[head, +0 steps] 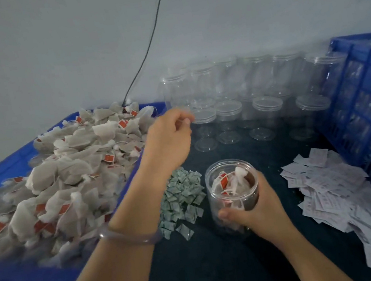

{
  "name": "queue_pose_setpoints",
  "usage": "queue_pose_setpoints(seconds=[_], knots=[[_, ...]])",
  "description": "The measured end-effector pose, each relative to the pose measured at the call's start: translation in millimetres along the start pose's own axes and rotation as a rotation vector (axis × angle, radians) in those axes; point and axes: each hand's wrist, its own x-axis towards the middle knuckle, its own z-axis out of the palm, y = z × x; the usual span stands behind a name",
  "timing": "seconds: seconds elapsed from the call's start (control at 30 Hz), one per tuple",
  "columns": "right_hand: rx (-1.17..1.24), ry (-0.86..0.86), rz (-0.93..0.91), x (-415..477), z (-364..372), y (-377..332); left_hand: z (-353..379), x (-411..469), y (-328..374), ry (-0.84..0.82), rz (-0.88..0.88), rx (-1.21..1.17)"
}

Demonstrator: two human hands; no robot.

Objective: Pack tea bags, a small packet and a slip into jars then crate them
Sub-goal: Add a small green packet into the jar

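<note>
Right hand wrapped round a clear jar, which is upright mid-bench, lidless, with red-tagged tea bags inside. Left hand raised between the blue tray and the empty jars massed along the far edge. Its fingers are curled, thumb near forefinger, blurred; cannot tell if anything is pinched. Tray at left edge, heaped with tea bags. Small packets piled just left of the jar. Slips strewn to its right, against the blue crate at the right edge
</note>
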Motion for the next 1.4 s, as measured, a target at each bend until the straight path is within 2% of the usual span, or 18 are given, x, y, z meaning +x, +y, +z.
queue_pose_setpoints(seconds=[0.07, 0.2, 0.37, 0.57, 0.8, 0.97, 1.03, 1.1, 1.17, 1.23, 1.3, 1.4], knots=[[-0.011, 0.043, 0.025, 0.0, -10.0, 6.9, 32.3, -9.7, -22.2, -0.014, -0.096, 0.066], [-0.007, 0.089, 0.035, -7.4, -12.4, 18.7, 78.8, -30.5, -78.9, -0.204, -0.245, 0.433], [0.022, 0.12, 0.003, -7.8, -8.6, 27.1, 91.9, -40.5, -106.3, -0.188, -0.162, 0.622], [0.027, 0.109, -0.005, -5.6, -11.0, 29.3, 92.2, -37.5, -112.7, -0.131, -0.118, 0.581], [0.046, 0.102, 0.006, -5.8, -11.1, 29.0, 78.3, -39.7, -104.5, 0.025, -0.101, 0.493], [0.06, 0.088, 0.011, -6.0, -11.5, 28.7, 61.8, -34.8, -72.8, 0.084, -0.177, 0.126], [0.062, 0.094, 0.012, -5.6, -11.4, 29.1, 55.3, -34.6, -47.2, 0.073, -0.107, -0.102], [0.071, 0.102, 0.01, -5.2, -11.0, 29.9, 53.1, -36.2, -22.9, -0.041, 0.01, -0.248], [0.067, 0.11, -0.002, -5.0, -10.6, 30.2, 58.6, -40.2, -7.7, -0.192, 0.104, -0.179], [0.067, 0.114, -0.009, -4.3, -10.5, 31.6, 68.1, -46.2, -2.9, -0.28, 0.148, 0.002], [0.061, 0.119, -0.009, -4.1, -10.1, 32.4, 76.2, -50.3, -7.2, -0.263, 0.22, 0.113], [0.039, 0.134, -0.016, -4.0, -9.0, 32.3, 88.2, -59.7, -12.6, -0.25, 0.396, 0.087]])
